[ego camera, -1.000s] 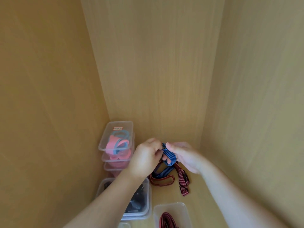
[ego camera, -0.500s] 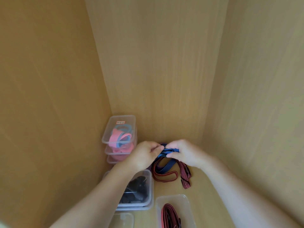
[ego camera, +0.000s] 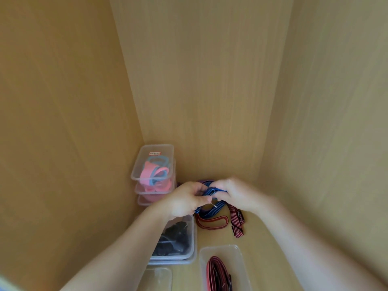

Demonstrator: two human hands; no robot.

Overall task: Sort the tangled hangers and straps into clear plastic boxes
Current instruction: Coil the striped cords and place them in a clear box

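Both hands meet low in the back corner of a light wooden cabinet, just above its floor (ego camera: 264, 238). The left hand (ego camera: 184, 200) and the right hand (ego camera: 235, 196) each have their fingers curled onto a blue striped elastic strap (ego camera: 212, 191). They hold a folded bunch of it between them, and the rest hangs down in a loop to the floor. The picture is slightly blurred here, so the exact pinch of each finger is unclear.

Under that loop lies a red striped strap loop (ego camera: 212, 222), touching the blue one. Just to its right is a red-and-black striped strap with dark clasps (ego camera: 237, 224).

To the left, against the side wall, is a stack of clear lidded plastic boxes (ego camera: 153, 164) holding pink and pale blue bands. The top lid has a small red label (ego camera: 155, 153).

Nearer the camera, under the left forearm, sits a clear plastic box of black items (ego camera: 178, 238). To its right an open clear plastic box (ego camera: 241, 259) holds coiled red striped straps. Another small clear plastic container (ego camera: 157, 278) shows at the bottom edge.
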